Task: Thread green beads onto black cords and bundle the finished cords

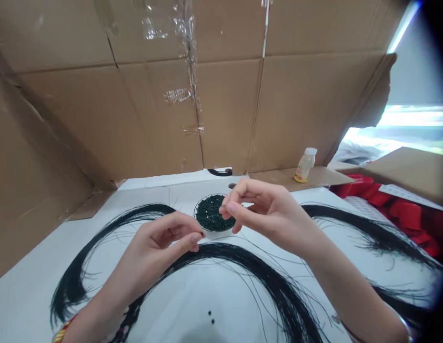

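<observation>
My left hand (164, 243) is closed in a pinch, with a tiny dark piece at the fingertips that looks like a bead or a thread end. Higher and to the right, my right hand (266, 214) pinches with thumb and forefinger, the other fingers loosely curled. Whatever it holds is too small to make out. Between and behind the hands stands a round clear dish (214, 213) full of small dark green beads, partly covered by my right fingers. A bundle of long black strands (239, 255) curves across the white table below both hands.
More black strands lie at left (73, 281) and right (353, 221). Two dark specks (211, 317) rest near the front. A taped cardboard wall (221, 105) closes off the back. A small white-capped bottle (305, 165) stands back right, near a box of red pieces (407, 214).
</observation>
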A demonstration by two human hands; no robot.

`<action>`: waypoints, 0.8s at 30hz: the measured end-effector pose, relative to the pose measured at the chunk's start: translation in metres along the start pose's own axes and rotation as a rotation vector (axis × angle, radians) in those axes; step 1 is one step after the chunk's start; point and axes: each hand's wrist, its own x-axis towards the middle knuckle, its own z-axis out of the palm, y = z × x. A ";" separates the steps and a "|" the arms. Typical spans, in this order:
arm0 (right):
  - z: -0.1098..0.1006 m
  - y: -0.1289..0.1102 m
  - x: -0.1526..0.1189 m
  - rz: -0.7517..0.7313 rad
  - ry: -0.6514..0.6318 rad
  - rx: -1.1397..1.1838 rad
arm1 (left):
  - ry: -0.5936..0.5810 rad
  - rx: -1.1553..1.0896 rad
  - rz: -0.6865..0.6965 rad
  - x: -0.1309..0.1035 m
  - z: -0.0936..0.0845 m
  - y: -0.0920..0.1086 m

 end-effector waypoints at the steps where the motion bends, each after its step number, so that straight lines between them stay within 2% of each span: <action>1: 0.002 0.000 0.000 0.000 0.003 0.004 | 0.047 -0.067 0.030 0.004 0.001 0.007; 3: 0.007 0.001 -0.002 -0.019 0.012 0.001 | 0.085 -0.173 0.076 0.010 0.005 0.012; 5: 0.013 0.001 -0.004 -0.045 0.018 -0.006 | 0.087 -0.256 0.088 0.014 0.009 0.009; 13: 0.029 0.002 -0.010 -0.080 0.098 -0.092 | 0.060 -0.520 0.004 0.014 0.015 -0.013; 24: 0.031 -0.001 -0.009 -0.102 0.148 -0.219 | 0.034 -0.602 -0.015 0.012 0.015 -0.013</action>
